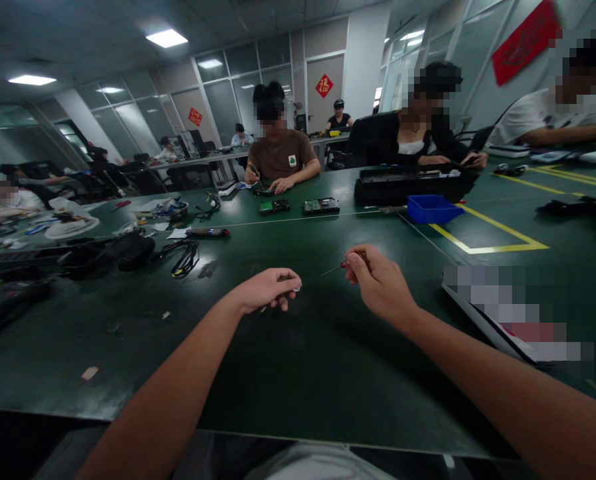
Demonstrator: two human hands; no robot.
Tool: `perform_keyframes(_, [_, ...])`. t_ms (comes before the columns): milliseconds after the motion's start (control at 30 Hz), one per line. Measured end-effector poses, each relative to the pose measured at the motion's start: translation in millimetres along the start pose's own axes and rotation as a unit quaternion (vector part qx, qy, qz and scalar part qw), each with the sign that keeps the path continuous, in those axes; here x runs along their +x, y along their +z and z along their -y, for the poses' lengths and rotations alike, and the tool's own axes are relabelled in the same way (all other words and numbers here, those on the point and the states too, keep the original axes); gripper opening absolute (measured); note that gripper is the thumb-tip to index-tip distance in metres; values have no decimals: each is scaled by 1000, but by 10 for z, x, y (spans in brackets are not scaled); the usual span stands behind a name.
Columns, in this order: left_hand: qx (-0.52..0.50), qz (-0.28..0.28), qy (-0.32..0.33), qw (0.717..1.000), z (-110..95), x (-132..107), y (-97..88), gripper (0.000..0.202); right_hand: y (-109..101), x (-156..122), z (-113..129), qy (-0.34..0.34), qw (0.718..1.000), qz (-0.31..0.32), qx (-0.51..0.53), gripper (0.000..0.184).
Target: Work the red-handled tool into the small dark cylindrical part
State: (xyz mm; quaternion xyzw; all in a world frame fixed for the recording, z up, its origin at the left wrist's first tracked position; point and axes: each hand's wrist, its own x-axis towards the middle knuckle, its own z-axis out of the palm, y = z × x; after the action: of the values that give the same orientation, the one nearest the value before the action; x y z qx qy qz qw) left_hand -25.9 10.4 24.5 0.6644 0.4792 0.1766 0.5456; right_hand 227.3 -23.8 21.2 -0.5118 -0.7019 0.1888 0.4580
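My right hand grips a small screwdriver with a reddish handle. Its thin shaft points left, toward my other hand, and the tip is in the air. To the left, my left hand hovers above the green tabletop with thumb and index finger pinched. Something small and pale shows at those fingertips, too small to name. A gap separates the screwdriver tip from my left hand.
Beyond my hands lie two circuit-board devices, a blue bin and a black casing. Cables and dark parts crowd the left. A booklet-like stack sits right. A co-worker faces me across the table.
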Motion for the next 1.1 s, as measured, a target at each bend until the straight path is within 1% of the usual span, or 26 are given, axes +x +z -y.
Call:
perform_keyframes(33, [-67, 4, -9, 998, 5, -10, -40, 32, -1, -1, 1, 1, 1000, -1, 2, 29])
perform_keyframes(100, [-181, -3, -16, 983, 13, -28, -119, 29, -6, -2, 9, 2, 1000, 1, 5, 30])
perform_keyframes(167, [-261, -35, -16, 965, 18, -37, -192, 25, -11, -2, 19, 2, 1000, 4, 6, 30])
perform_keyframes(333, [-371, -146, -28, 917, 35, -15, -391, 17, -14, 2, 28, 7, 1000, 7, 5, 30])
perform_keyframes(467, [-448, -191, -23, 873, 90, -26, -623, 12, -11, 2, 21, -1, 1000, 7, 7, 29])
perform_keyframes(533, [-461, -224, -15, 859, 135, -63, -751, 11, -11, 2, 19, -4, 1000, 11, 6, 29])
perform_keyframes(600, [-457, -272, -16, 847, 187, -124, -875, 11, -8, 2, 19, -5, 1000, 12, 3, 29])
perform_keyframes(733, [-441, -353, -15, 825, 298, -313, -1097, 6, 2, 3, 26, -1, 1000, 12, -2, 30])
perform_keyframes(867, [-408, -437, -12, 802, 429, -578, -1295, 10, 10, 2, 25, -2, 1000, 18, -2, 29])
perform_keyframes(967, [-382, -486, -14, 786, 525, -806, -1429, 16, 12, 2, 15, 1, 1000, 22, -2, 30])
perform_keyframes(1100, [-331, -555, -30, 763, 590, -1119, -1564, 20, 15, 0, 12, 8, 1000, 27, -1, 30])
